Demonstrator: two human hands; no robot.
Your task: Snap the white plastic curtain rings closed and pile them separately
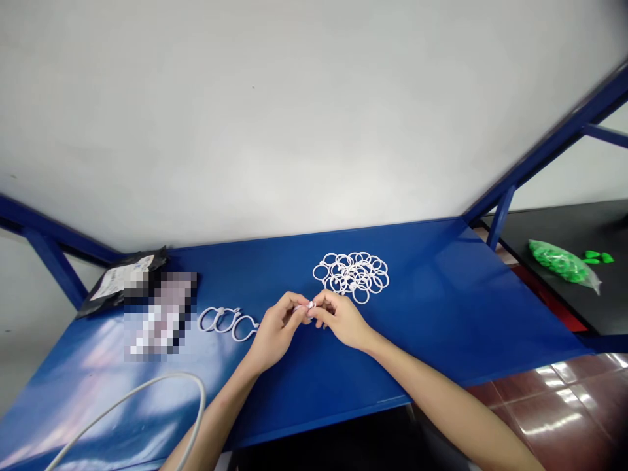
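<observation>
My left hand (pixel 279 330) and my right hand (pixel 343 319) meet over the middle of the blue table. Between their pinched fingertips is a white ring (pixel 311 305), mostly hidden by the fingers, so its shape does not show fully. Just beyond my right hand lies a loose pile of white rings (pixel 352 269), overlapping one another. To the left of my left hand, 3 more white rings (pixel 220 311) lie in a row, with small joint pieces visible on them.
The blue table (pixel 432 288) meets a pale wall behind. On its left lie a black package (pixel 159 260) with a label and a blurred-out item (pixel 164 314). A white cable (pixel 142 386) loops at front left. A bag of green pieces (pixel 562 261) rests on a dark surface at right.
</observation>
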